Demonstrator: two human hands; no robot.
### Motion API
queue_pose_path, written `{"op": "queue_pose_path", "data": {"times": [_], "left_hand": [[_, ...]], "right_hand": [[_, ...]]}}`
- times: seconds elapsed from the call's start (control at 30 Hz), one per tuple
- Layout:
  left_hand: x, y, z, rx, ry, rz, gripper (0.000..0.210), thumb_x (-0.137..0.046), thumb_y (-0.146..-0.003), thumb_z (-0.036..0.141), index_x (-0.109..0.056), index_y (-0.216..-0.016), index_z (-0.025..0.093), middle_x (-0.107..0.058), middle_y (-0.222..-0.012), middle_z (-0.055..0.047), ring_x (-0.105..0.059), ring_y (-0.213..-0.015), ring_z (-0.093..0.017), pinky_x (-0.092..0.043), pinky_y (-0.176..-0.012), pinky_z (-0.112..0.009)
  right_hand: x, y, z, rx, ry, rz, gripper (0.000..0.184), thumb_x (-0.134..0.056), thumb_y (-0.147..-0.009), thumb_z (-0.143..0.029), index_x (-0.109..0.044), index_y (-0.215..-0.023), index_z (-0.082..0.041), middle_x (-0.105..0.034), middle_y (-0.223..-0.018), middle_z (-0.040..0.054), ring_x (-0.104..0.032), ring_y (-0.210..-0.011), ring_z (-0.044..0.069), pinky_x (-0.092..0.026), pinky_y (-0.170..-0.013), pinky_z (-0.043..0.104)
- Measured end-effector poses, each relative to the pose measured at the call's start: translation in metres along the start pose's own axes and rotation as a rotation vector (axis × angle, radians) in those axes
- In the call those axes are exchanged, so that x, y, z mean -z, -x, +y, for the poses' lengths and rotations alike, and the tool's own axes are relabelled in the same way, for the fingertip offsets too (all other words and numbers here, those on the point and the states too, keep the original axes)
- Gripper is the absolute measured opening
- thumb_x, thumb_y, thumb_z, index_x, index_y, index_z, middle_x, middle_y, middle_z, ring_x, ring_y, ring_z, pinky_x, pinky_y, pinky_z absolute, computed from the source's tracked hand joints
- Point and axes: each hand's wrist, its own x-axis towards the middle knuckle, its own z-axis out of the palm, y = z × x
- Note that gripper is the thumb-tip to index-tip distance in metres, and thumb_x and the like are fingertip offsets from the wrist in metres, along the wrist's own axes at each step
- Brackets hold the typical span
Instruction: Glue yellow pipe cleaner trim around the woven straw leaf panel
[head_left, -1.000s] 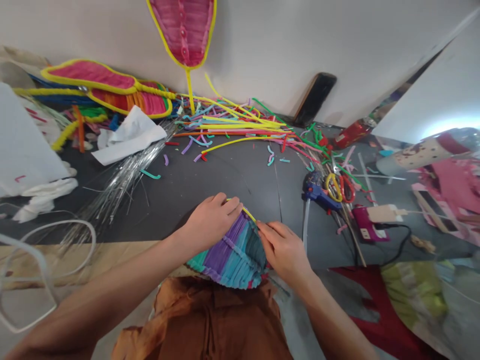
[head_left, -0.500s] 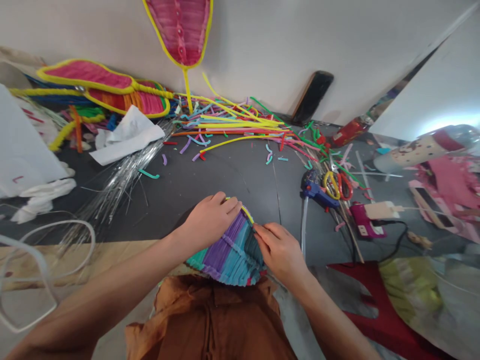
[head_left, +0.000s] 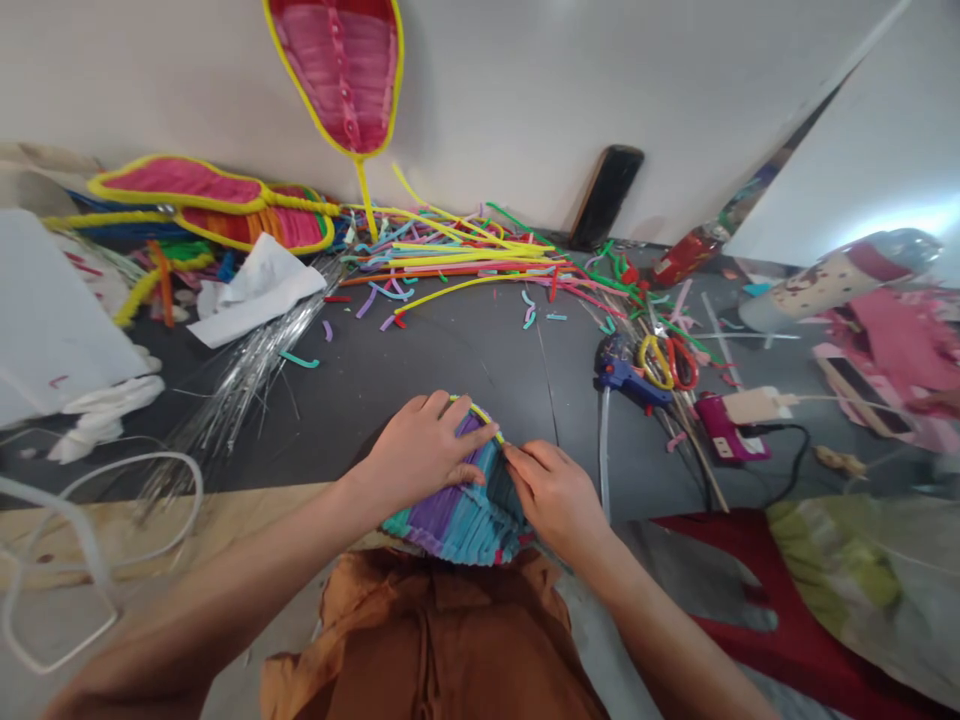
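Observation:
A panel of pipe cleaners (head_left: pixel 442 520) in teal, purple and blue rests against my lap at the table's front edge. Along its top edge runs a yellow pipe cleaner (head_left: pixel 480 411). My left hand (head_left: pixel 416 445) grips the panel from the upper left, its index finger stretched along the yellow strip and its thumb on the panel's face. At the upper right edge, my right hand (head_left: pixel 551 490) pinches the yellow pipe cleaner near its end. The fingers hide the exact tip.
Loose pipe cleaners (head_left: pixel 465 262) lie along the wall, with silvery wires (head_left: pixel 247 370) to the left. On the right are a blue glue gun (head_left: pixel 634 385), scissors (head_left: pixel 667 362), a purple power adapter (head_left: pixel 727 430) and a bottle (head_left: pixel 825 285). A phone (head_left: pixel 606 197) leans against the wall.
My left hand has spread its index finger and thumb rightward over the panel, towards my right hand. My right hand keeps its pinch at the edge. The whole view has shifted slightly.

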Motion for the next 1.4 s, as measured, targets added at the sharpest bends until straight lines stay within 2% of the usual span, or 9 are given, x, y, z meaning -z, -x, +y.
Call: {"op": "queue_pose_path", "data": {"times": [0.13, 0.23, 0.3, 0.4, 0.67, 0.93, 1.2, 1.4], "left_hand": [[0.000, -0.001, 0.008, -0.044, -0.018, 0.049, 0.062, -0.048, -0.082, 0.066, -0.054, -0.127, 0.024, -0.054, -0.128, -0.009, -0.049, -0.113, -0.029, -0.040, -0.092, -0.042], [-0.002, -0.001, 0.018, -0.086, -0.042, 0.070, 0.066, -0.041, -0.084, 0.067, -0.056, -0.124, 0.015, -0.059, -0.125, -0.011, -0.046, -0.119, -0.028, -0.027, -0.108, -0.046], [-0.004, -0.001, 0.024, -0.078, -0.054, 0.077, 0.072, -0.038, -0.084, 0.069, -0.057, -0.123, 0.011, -0.060, -0.123, -0.013, -0.046, -0.120, -0.028, -0.022, -0.111, -0.047], [-0.006, 0.000, 0.031, -0.053, -0.057, 0.072, 0.080, -0.036, -0.082, 0.072, -0.054, -0.126, 0.007, -0.059, -0.123, -0.016, -0.046, -0.120, -0.030, -0.022, -0.110, -0.048], [-0.010, 0.005, 0.033, -0.016, -0.006, 0.036, 0.082, -0.032, -0.084, 0.072, -0.047, -0.134, 0.009, -0.051, -0.135, -0.017, -0.037, -0.132, -0.033, -0.020, -0.111, -0.050], [-0.009, 0.003, 0.027, -0.012, 0.048, 0.005, 0.079, -0.034, -0.083, 0.071, -0.044, -0.136, 0.013, -0.051, -0.135, -0.015, -0.037, -0.132, -0.032, -0.021, -0.111, -0.049], [-0.009, 0.003, 0.025, -0.029, 0.071, -0.001, 0.080, -0.038, -0.082, 0.071, -0.045, -0.136, 0.012, -0.051, -0.135, -0.016, -0.038, -0.132, -0.033, -0.022, -0.112, -0.048], [-0.008, 0.003, 0.020, -0.062, 0.095, -0.006, 0.075, -0.037, -0.083, 0.069, -0.045, -0.136, 0.017, -0.050, -0.136, -0.015, -0.038, -0.132, -0.033, -0.022, -0.111, -0.047]], "right_hand": [[-0.001, 0.001, 0.000, -0.010, -0.003, -0.013, 0.028, -0.043, -0.094, -0.016, -0.065, -0.110, -0.012, -0.064, -0.085, 0.0087, -0.059, -0.079, 0.020, -0.051, -0.074, 0.030], [-0.003, 0.004, 0.002, 0.002, -0.007, -0.008, 0.028, -0.046, -0.091, -0.013, -0.064, -0.112, -0.011, -0.063, -0.085, 0.0088, -0.059, -0.078, 0.020, -0.051, -0.072, 0.030], [-0.005, 0.005, 0.003, 0.019, -0.003, 0.005, 0.028, -0.048, -0.090, -0.012, -0.064, -0.113, -0.010, -0.063, -0.085, 0.0088, -0.058, -0.078, 0.021, -0.051, -0.072, 0.031], [-0.007, 0.006, 0.004, 0.041, 0.002, 0.021, 0.029, -0.047, -0.089, -0.011, -0.065, -0.112, -0.010, -0.064, -0.086, 0.0094, -0.059, -0.079, 0.021, -0.051, -0.072, 0.032], [-0.005, 0.005, 0.002, 0.019, -0.033, 0.029, 0.030, -0.045, -0.092, -0.015, -0.064, -0.114, -0.009, -0.064, -0.086, 0.0105, -0.060, -0.079, 0.022, -0.053, -0.073, 0.035], [0.006, 0.019, 0.003, -0.063, -0.153, 0.101, 0.026, -0.046, -0.092, -0.018, -0.064, -0.110, -0.012, -0.067, -0.089, 0.0103, -0.062, -0.082, 0.021, -0.054, -0.075, 0.035], [0.006, 0.027, 0.003, -0.093, -0.201, 0.068, 0.025, -0.048, -0.091, -0.014, -0.065, -0.109, -0.014, -0.067, -0.090, 0.0090, -0.062, -0.084, 0.021, -0.054, -0.076, 0.034], [0.005, 0.027, 0.004, -0.095, -0.221, 0.057, 0.024, -0.048, -0.091, -0.013, -0.067, -0.105, -0.014, -0.067, -0.089, 0.0088, -0.063, -0.083, 0.020, -0.054, -0.076, 0.032]]}}
